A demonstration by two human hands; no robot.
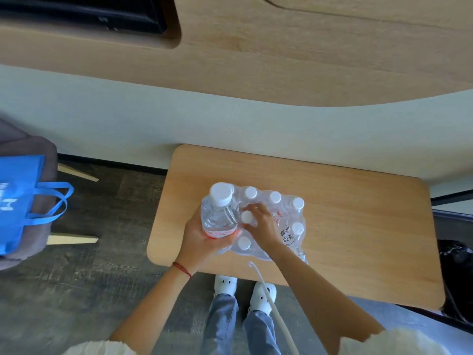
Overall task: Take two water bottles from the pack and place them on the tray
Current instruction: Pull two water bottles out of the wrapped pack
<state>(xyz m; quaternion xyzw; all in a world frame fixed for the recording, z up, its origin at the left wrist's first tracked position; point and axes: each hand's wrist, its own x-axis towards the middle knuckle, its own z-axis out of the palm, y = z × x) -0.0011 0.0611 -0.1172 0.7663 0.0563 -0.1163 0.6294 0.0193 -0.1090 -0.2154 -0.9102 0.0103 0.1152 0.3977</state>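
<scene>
**Bottle extraction from a shrink-wrapped pack, overhead view**

Bottle (219,213) of clear ribbed plastic, cylindrical, with a smooth white screw cap and a red-edged label band near its base, is held upright in the left hand (204,239), whose fingers curl around the lower body from below and behind. It is raised above the left end of the pack (271,221), a cluster of like bottles bound in glossy, crinkled transparent film with dark printed characters on its right side; round white caps show through the film in rows. Right hand (261,224) lies on top of the pack, fingers bent down around the white cap (247,217) of a second bottle near the pack's left middle; whether they grip it firmly or only touch it cannot be told. Pack sits on a small table (358,226) of pale matt wood grain, rectangular with rounded corners. A thin red cord (182,269) circles the left wrist. A blue woven-fabric bag (18,201) with loop handles rests on a grey upholstered seat (38,155) at the far left, above a dark grained floor (102,278). No tray can be made out
</scene>
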